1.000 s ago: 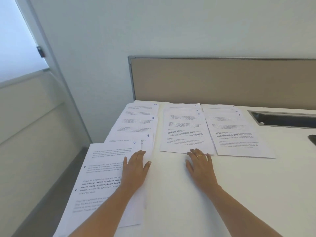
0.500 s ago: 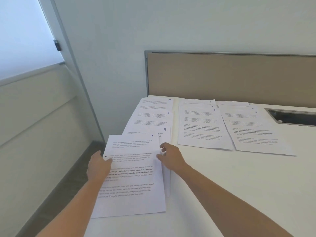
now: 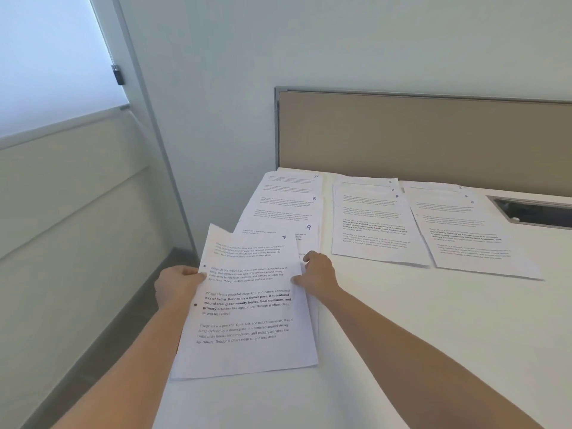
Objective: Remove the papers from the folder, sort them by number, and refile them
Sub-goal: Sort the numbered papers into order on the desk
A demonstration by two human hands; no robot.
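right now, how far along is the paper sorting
Done: the papers are out, spread on the table in three overlapping columns with numbers showing. In hand: the left hand and right hand grip sheet 7 by its side edges. Left: gathering them in order and refiling; no folder is in view.

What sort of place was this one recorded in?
Most likely an office workstation: a white desk backed by a beige partition panel, with a recessed cable cutout in the desktop and numbered printed sheets laid out in rows.

Numbered printed papers (image 3: 247, 305) spread across desk
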